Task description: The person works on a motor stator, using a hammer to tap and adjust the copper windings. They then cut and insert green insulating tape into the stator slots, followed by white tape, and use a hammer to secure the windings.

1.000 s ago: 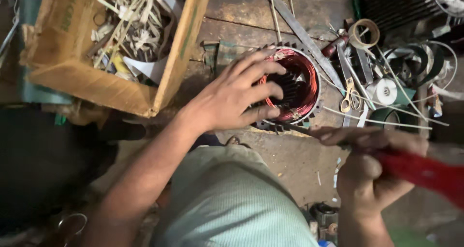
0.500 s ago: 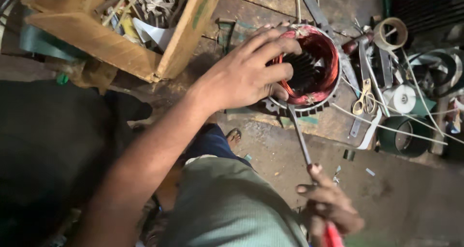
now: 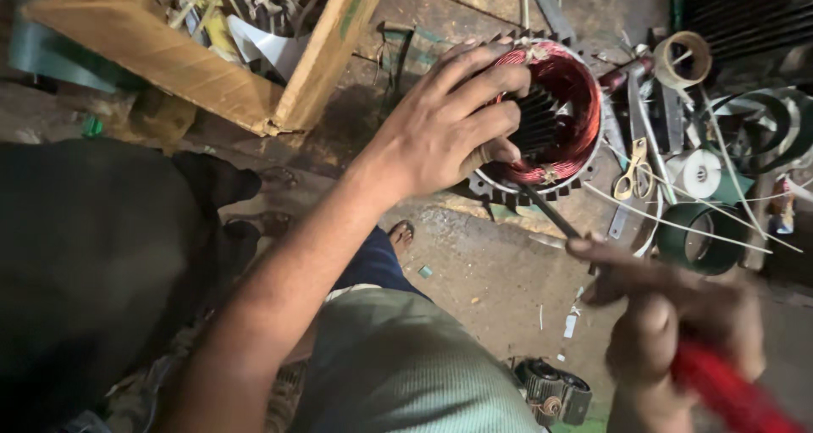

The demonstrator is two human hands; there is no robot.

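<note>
My left hand [image 3: 449,119] rests on the rim of a round motor stator [image 3: 550,115] with red copper windings, fingers curled over its edge and into the bore. My right hand [image 3: 669,314], blurred at the lower right, grips a red-handled screwdriver [image 3: 720,391]. Its dark shaft [image 3: 546,208] runs up to the stator's near edge, just below my left fingers. The stator stands on a dirty floor.
A cardboard box [image 3: 212,69] of scraps stands at the upper left. Right of the stator lie scissors [image 3: 631,170], tape rolls [image 3: 684,60], a white roll [image 3: 701,173], a green ring [image 3: 699,238] and thin strips. A small motor part [image 3: 555,391] sits near my knee.
The view has closed in. My right hand with the red screwdriver has risen from the bottom edge, and the shaft tip still meets the stator's near rim. My left hand stays on the stator.
</note>
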